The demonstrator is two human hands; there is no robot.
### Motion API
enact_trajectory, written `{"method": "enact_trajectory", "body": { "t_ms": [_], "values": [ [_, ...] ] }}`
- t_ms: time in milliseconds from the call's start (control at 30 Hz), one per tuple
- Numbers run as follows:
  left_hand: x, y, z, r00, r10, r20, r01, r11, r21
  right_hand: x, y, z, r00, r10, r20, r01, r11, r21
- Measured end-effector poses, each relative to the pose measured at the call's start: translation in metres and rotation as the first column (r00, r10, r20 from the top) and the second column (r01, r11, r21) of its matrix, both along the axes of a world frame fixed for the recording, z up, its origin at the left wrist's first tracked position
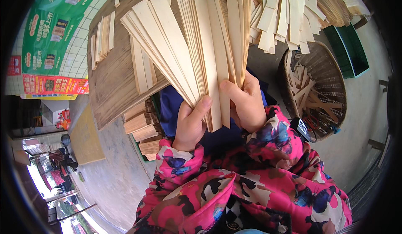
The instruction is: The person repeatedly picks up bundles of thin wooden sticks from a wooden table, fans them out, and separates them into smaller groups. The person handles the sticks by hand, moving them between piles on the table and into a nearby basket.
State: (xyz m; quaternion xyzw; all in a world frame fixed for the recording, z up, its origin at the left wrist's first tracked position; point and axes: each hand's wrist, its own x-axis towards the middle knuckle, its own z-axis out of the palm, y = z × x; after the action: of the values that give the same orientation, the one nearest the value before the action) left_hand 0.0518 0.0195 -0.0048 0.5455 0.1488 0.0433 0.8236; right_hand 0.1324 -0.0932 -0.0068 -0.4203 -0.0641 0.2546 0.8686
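Observation:
Thin pale wooden strips (161,45) fan out upward from my two hands, in front of my body. My left hand (191,123) is closed round the lower ends of the left part of the fan, its thumb pressed on the front. More strips (238,33) stand upright on the right, and my right hand (246,102) grips them near the bottom, thumb across the face of one strip. A few strips in the middle (213,62) run down between the two hands, their lower ends sticking out below the thumbs. Most of my fingers are hidden behind the wood.
A wooden table (121,81) lies beyond my hands, with small strip bundles (140,64) on it. Loose strips (284,12) are heaped at the far right. A wicker basket (335,72) holds scrap pieces; a green crate (347,49) stands behind it. Stacked bundles (142,123) sit below the table edge.

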Motion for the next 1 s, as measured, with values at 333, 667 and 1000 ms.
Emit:
{"method": "enact_trajectory", "body": {
  "t_ms": [333, 667, 1000],
  "values": [
    [0.005, -0.01, 0.005, 0.997, 0.051, 0.061, -0.052, 0.998, 0.027, 0.003, 0.007, -0.01, 0.993, -0.02, 0.115, 0.021, 1.0, -0.012],
    [0.005, -0.009, 0.005, 0.997, 0.074, 0.002, -0.074, 0.997, -0.038, 0.003, 0.004, -0.004, 1.0, -0.001, 0.003, 0.001, 0.997, 0.074],
    [0.003, -0.009, 0.001, 0.996, 0.076, 0.042, -0.076, 0.997, 0.001, 0.002, 0.005, -0.006, 0.992, -0.004, 0.127, 0.004, 1.0, 0.002]
  ]
}}
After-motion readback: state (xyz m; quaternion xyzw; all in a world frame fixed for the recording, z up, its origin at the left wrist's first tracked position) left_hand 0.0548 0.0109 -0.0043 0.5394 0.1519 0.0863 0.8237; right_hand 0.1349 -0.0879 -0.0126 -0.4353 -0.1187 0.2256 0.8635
